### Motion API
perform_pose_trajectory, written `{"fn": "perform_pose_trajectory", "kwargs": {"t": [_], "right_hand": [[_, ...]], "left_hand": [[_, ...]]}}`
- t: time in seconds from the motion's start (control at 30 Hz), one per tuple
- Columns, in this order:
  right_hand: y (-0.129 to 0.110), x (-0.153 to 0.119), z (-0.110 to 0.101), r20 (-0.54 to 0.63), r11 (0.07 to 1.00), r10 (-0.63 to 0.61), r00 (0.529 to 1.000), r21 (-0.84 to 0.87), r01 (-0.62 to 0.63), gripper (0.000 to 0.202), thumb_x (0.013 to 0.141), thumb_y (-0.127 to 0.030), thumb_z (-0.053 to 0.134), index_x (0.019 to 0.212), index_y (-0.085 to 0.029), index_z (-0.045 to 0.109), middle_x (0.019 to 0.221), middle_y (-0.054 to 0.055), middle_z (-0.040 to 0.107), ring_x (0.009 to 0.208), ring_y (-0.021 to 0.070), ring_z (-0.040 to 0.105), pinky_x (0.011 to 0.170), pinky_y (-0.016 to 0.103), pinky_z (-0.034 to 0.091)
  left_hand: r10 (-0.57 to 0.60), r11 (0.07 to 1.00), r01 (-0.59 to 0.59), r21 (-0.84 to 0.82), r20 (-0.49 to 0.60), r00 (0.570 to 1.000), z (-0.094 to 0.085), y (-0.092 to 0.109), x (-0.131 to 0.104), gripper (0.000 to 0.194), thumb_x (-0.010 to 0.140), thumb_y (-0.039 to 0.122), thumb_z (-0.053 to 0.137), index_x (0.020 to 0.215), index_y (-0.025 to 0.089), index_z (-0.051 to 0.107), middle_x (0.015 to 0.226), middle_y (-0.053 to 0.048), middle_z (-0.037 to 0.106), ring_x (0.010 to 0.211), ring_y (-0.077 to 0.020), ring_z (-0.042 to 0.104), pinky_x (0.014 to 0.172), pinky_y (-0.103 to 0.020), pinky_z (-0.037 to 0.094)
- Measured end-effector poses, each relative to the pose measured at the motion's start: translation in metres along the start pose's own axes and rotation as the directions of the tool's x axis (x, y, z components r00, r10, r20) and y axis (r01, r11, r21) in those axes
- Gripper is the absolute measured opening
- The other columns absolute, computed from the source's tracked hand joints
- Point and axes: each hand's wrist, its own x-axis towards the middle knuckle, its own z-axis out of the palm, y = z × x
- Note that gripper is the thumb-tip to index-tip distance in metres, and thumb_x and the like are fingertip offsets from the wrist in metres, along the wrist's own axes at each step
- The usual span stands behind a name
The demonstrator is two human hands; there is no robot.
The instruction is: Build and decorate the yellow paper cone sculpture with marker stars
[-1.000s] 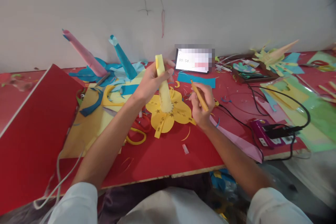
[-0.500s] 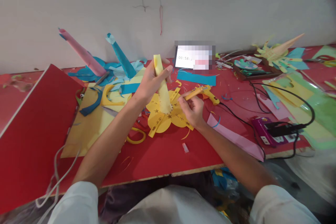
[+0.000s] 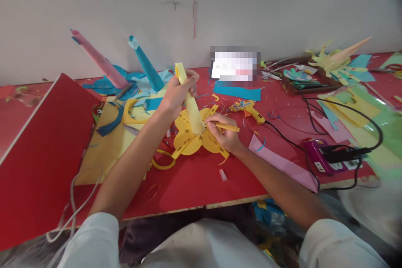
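My left hand (image 3: pixel 179 92) is wrapped round a pale yellow rolled paper tube (image 3: pixel 194 113), which leans to the left. The tube's lower end stands on the middle of a yellow paper flower (image 3: pixel 188 144) with dark stars and writing on its petals. In my right hand (image 3: pixel 224 132) is an orange-yellow pen (image 3: pixel 230 127), pinched between the fingers. Its tip is close to the tube's base, where short dark marks show; whether it touches the paper I cannot tell. Yellow-handled scissors (image 3: pixel 163 160) lie left of the flower.
A yellow glue gun (image 3: pixel 251 109) with a black cable lies behind my right hand, near a purple power box (image 3: pixel 317 157). Pink (image 3: pixel 105 65) and blue (image 3: pixel 147 67) paper cones stand back left. A screen (image 3: pixel 232 69) leans at the wall. A pink paper strip (image 3: pixel 279 165) lies right.
My right hand has moved slightly left and the pen has swung round, its tip now by the tube's base. The tube tilts further left with my left hand.
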Motion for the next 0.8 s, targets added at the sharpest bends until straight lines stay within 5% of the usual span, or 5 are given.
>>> {"fn": "perform_pose_trajectory", "kwargs": {"t": [0.23, 0.5, 0.8], "right_hand": [[0.013, -0.003, 0.003, 0.090, 0.992, 0.089, 0.992, 0.076, -0.096, 0.014, 0.096, -0.036, 0.060, 0.094, -0.023, 0.059, 0.081, 0.001, 0.062, 0.069, 0.0139, 0.059, 0.060, 0.027, 0.048], [0.012, -0.004, 0.007, 0.201, 0.990, 0.115, 0.973, 0.053, -0.128, 0.012, 0.096, -0.036, 0.061, 0.097, -0.024, 0.060, 0.079, -0.001, 0.063, 0.061, 0.0114, 0.056, 0.056, 0.025, 0.044], [0.012, -0.004, 0.005, 0.121, 0.992, 0.126, 0.985, -0.004, -0.127, 0.012, 0.097, -0.035, 0.060, 0.097, -0.024, 0.057, 0.078, -0.001, 0.061, 0.063, 0.0122, 0.056, 0.056, 0.025, 0.044]], "left_hand": [[-0.057, 0.997, 0.051, -0.050, -0.118, 0.991, -0.006, -0.004, 0.007, 0.020, 0.091, 0.023, 0.069, 0.083, 0.023, 0.052, 0.058, 0.008, 0.038, 0.049, -0.0074, 0.044, 0.053, -0.022, 0.045], [-0.056, 0.997, 0.050, -0.055, -0.107, 0.993, -0.005, -0.003, 0.005, 0.021, 0.091, 0.021, 0.068, 0.081, 0.023, 0.050, 0.058, 0.008, 0.039, 0.048, -0.0086, 0.044, 0.054, -0.025, 0.044], [-0.043, 0.999, 0.041, -0.021, -0.098, 0.994, -0.007, -0.005, 0.007, 0.021, 0.091, 0.025, 0.070, 0.082, 0.023, 0.051, 0.058, 0.007, 0.040, 0.049, -0.0081, 0.045, 0.055, -0.024, 0.045]]}}
